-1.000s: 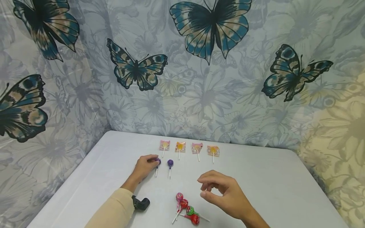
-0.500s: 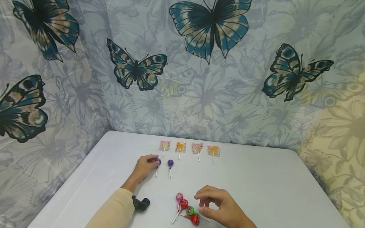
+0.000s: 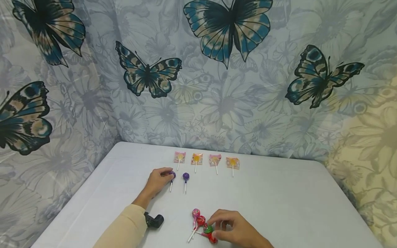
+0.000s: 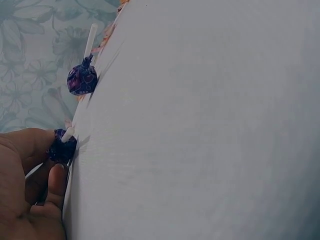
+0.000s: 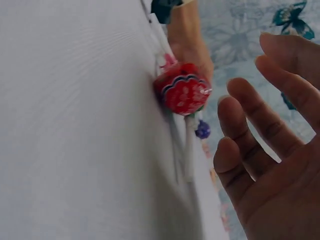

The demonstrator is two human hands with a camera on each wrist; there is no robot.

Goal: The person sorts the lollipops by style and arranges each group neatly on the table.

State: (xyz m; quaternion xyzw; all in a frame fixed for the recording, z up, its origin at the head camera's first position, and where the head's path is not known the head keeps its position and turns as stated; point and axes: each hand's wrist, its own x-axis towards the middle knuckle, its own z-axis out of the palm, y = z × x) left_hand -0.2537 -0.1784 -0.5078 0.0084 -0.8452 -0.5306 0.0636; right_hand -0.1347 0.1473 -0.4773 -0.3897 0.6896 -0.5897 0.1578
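My left hand (image 3: 157, 181) pinches the wrapped head of a purple lollipop (image 4: 61, 147) that lies on the table, its white stick toward me. A second purple lollipop (image 3: 185, 176) lies just to its right. My right hand (image 3: 232, 226) hovers over the near pile, fingers loosely bent and spread. Its thumb and forefinger are around a green lollipop (image 3: 208, 228) and a red lollipop (image 3: 213, 239), partly covering them. In the right wrist view the fingers stand apart from the red one. A pink lollipop (image 3: 195, 213) and another red lollipop (image 3: 201, 220) complete the pile, sticks crossing.
Several flat lollipops in clear printed wrappers, such as an orange one (image 3: 196, 158), form a row at the back of the white table (image 3: 279, 199). A butterfly-patterned cloth (image 3: 223, 103) hangs behind. A black device (image 3: 154, 221) is on my left wrist.
My right hand has come down and toward me, to the left, over the green and red lollipops. My left hand stays at the purple lollipop.
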